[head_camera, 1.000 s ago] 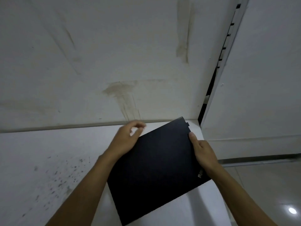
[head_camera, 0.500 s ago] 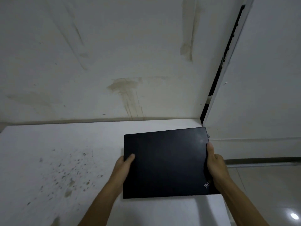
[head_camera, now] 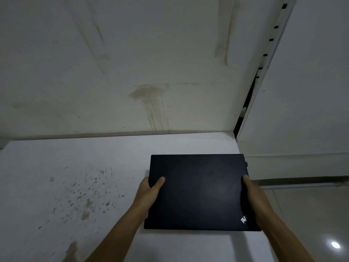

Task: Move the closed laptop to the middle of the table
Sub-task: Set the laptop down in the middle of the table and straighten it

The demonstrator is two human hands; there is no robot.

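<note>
A closed black laptop [head_camera: 198, 191] is held level over the right part of the white table [head_camera: 75, 167], its logo at the near right corner. My left hand [head_camera: 149, 193] grips its left edge, thumb on the lid. My right hand [head_camera: 251, 195] grips its right edge, thumb on the lid too. The laptop's right side overhangs the table's right edge. Its shadow falls on the table below the near edge.
The table's left half carries brown stains and speckles [head_camera: 85, 201]. A stained white wall [head_camera: 147, 72] backs the table. A white cabinet or door panel [head_camera: 302, 91] stands at the right, with a dark gap beside it. Tiled floor [head_camera: 311, 224] shows at the lower right.
The laptop went from tilted and turned to level and square with the table edge. My left hand shifted from its far edge to its left edge. Both hands keep hold.
</note>
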